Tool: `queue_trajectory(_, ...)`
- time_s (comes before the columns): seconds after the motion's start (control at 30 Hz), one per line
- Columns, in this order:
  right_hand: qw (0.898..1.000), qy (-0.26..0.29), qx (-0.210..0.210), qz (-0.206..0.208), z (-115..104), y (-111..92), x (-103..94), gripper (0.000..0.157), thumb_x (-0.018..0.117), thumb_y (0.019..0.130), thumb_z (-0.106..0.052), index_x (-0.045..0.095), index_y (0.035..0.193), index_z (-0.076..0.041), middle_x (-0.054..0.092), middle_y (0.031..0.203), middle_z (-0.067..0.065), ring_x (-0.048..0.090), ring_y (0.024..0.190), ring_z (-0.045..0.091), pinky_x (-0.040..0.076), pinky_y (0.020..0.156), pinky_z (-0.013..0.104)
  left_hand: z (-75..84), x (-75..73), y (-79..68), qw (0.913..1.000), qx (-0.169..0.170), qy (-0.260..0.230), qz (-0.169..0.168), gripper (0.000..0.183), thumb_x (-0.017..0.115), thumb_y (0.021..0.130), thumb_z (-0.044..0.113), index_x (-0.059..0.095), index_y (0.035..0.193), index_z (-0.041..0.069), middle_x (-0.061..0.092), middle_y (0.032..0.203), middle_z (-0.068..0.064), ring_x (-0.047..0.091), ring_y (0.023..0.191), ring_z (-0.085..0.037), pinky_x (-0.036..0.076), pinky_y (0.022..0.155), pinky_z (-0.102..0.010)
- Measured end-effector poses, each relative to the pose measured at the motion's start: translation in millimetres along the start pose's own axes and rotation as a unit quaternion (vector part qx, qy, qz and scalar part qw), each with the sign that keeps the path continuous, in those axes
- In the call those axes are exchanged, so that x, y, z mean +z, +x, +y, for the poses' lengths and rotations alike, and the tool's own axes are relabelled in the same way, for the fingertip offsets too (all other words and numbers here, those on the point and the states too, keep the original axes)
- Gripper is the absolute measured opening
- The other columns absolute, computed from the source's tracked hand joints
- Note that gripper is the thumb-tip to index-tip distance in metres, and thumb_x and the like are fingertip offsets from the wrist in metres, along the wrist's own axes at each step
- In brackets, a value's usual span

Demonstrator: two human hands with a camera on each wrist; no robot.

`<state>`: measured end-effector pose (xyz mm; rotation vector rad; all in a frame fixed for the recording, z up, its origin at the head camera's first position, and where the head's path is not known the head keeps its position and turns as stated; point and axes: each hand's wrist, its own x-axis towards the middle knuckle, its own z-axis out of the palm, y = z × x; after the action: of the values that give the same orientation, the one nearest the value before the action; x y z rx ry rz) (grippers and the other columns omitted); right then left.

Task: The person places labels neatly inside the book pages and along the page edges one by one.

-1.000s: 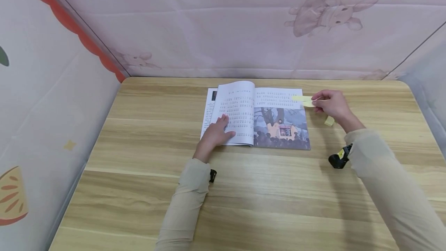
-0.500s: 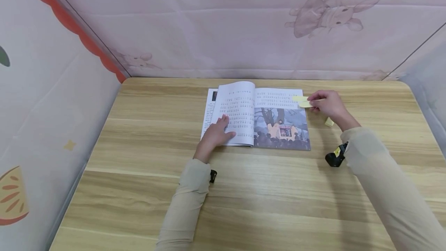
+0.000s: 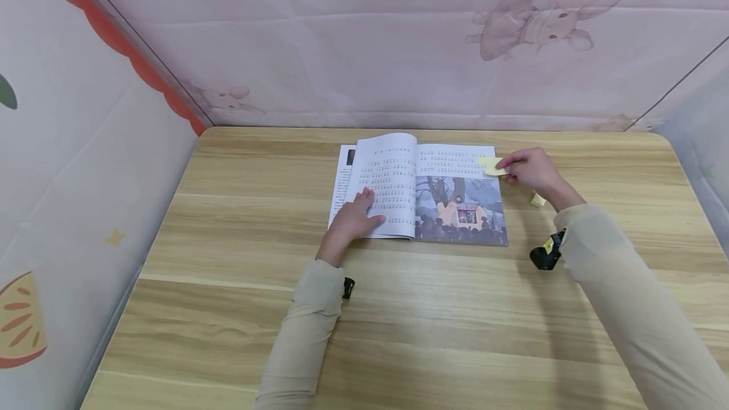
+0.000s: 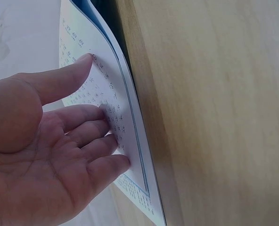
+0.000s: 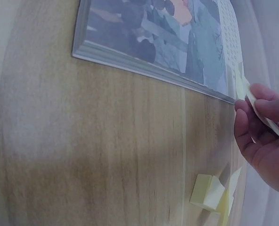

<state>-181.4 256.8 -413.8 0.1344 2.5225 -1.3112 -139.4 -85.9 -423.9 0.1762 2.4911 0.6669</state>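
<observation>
An open book (image 3: 461,207) lies on the table, text on its left page and text above a dark illustration on the right. My left hand (image 3: 353,217) rests on the left page (image 4: 78,44), fingertips and thumb against the paper. At the book's right edge, my right hand (image 3: 532,169) pinches a pale yellow sticky note (image 3: 494,169) between thumb and fingers, its free end over the right page. In the right wrist view, the pinched sticky note (image 5: 253,101) is beside another yellow strip (image 5: 239,80) at the page; whether they touch I cannot tell.
A small yellow sticky-note pad (image 3: 538,199) with lifted sheets lies on the wooden table (image 3: 444,334), right of the book and below the right hand. A patterned pink wall covering (image 3: 364,68) rises behind the table's back edge.
My right hand has moved left with the sticky note, bringing its free end farther over the right page. The left hand and book have stayed in place.
</observation>
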Motion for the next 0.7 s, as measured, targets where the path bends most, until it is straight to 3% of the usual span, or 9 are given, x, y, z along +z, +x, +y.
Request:
queue_trajectory(0.5,0.999,-0.022,0.017,-0.014,-2.7,1.2,0.3,0.025,0.042,0.089,0.008,0.059,0.107,0.013,0.055,0.112,0.031,0.060,0.080,0.022,0.052,0.068,0.029,3.1,-3.7,-3.4,1.0000,0.002,0.003,-0.001,0.065,0.052,0.092,0.032,0.022,0.143,0.004,0.011,0.150,-0.004,0.009,0.138,-0.021,0.011,0.111,-0.035)
queue_trajectory(0.7,0.999,-0.017,0.029,-0.029,-2.8,2.6,1.1,0.029,0.038,0.089,0.011,0.058,0.110,0.013,0.051,0.119,0.032,0.061,0.091,0.027,0.053,0.072,0.028,3.1,-4.5,-3.2,1.0000,0.001,0.007,-0.003,0.065,0.052,0.092,0.032,0.022,0.143,0.004,0.011,0.150,-0.004,0.010,0.137,-0.021,0.012,0.111,-0.035)
